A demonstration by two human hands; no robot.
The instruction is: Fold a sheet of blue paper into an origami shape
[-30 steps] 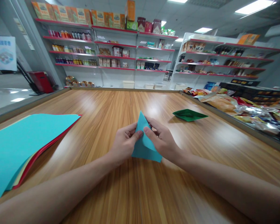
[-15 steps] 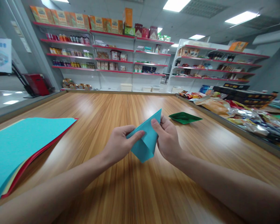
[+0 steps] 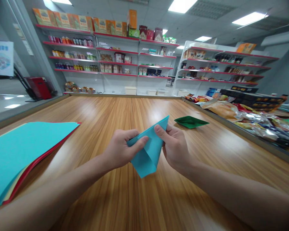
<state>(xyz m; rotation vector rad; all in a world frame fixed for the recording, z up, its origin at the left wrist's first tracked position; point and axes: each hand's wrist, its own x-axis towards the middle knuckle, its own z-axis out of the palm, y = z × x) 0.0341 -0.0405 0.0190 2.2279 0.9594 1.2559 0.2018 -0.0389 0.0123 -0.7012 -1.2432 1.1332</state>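
Observation:
A folded sheet of blue paper (image 3: 146, 154) is held up over the table between both hands, tilted, with a pointed corner at its upper right and an open fold facing me. My left hand (image 3: 121, 146) pinches its left edge, thumb on the near face and fingers behind. My right hand (image 3: 174, 144) grips the right side below the pointed corner, thumb in front; its other fingers are partly hidden. Beyond my right hand a green folded paper boat-like shape (image 3: 191, 122) lies on the table.
At the left lies a stack of coloured paper (image 3: 33, 147), blue on top with cream and red beneath. The wooden table (image 3: 91, 205) has a raised rim. Packaged snacks (image 3: 250, 118) and black boxes (image 3: 255, 98) lie past its right edge. Stocked shelves (image 3: 115, 48) stand behind.
The blue paper has tilted and come slightly lower and nearer, its bottom corner shifting down and left. Both hands keep their hold; my left hand has moved slightly left.

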